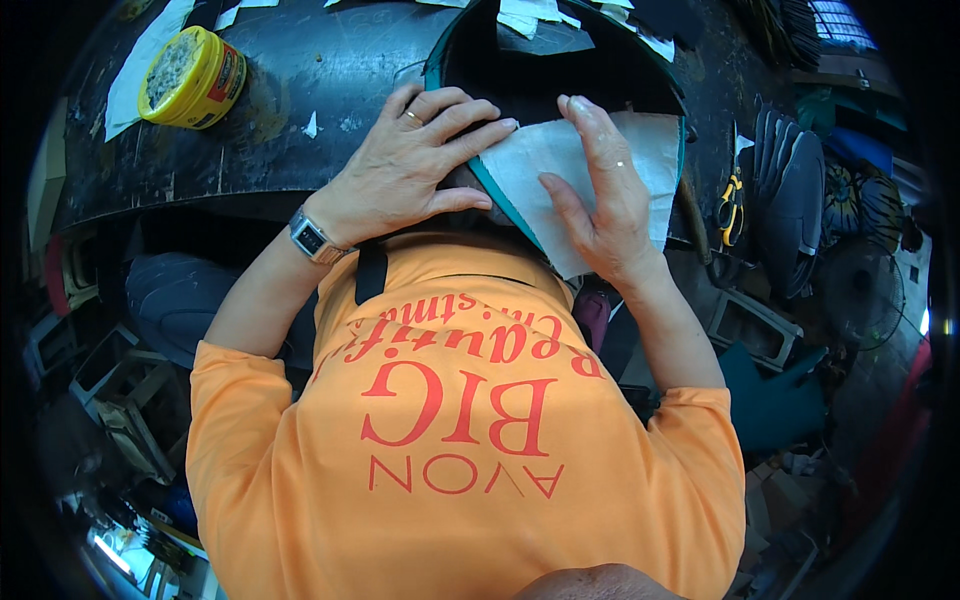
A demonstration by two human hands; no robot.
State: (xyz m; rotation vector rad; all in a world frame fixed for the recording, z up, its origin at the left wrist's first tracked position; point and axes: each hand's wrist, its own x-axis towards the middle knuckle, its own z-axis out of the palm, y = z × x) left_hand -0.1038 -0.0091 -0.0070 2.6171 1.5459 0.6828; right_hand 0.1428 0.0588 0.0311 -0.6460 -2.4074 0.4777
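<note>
Far left: a yellow tub [203, 80], its pale, crusted top exposed, was set on the dark worktable [270, 85], against a white paper sheet [122, 110]; the paper was perhaps laid there against drips. The tub was placed well apart from both hands, presumably so that no sleeve or forearm would be brushed by it.

Centre-left: the left hand [395, 170] was laid, back upward, at the left side of a dark shell with green edging [470, 65]. Its fingers were slightly spread, the thumb set well apart, nothing visibly pinched. The shell was probably being steadied by it, against sliding.

Centre-right: the white cut sheet [522, 165] was spread over the shell's near part, its left side lined up along the green edging. By the right hand [618, 215], turned partly on its side, the sheet was apparently held flat; the fingers were close together, the thumb apart. How firmly it was pressed could not be told.

Right: yellow-handled scissors [732, 210] were placed beyond the shell, perhaps for easy reach. Beside them, dark curved panels [785, 200] were nested together, presumably to save room.
</note>
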